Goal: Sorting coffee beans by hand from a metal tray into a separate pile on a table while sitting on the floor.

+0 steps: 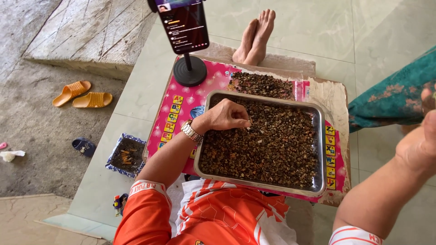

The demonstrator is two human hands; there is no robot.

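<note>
Tiled floor, pink board (181, 102): left hand (225, 115) pinched into seeds in steel tray (321, 149); right hand (420, 140), three o'clock, grip indiscernible; sorting underway, next pick needing fingertip precision.

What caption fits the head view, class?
Left hand picks through brown seeds in a steel tray; right hand raised.

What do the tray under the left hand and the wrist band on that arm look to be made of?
The tray looks like stainless steel: silvery, with shiny reflections along its rim. The wrist band seems to be metal links, silver and gold in tone, though plated plastic cannot be ruled out. The left hand rests in the brown seeds.
</note>
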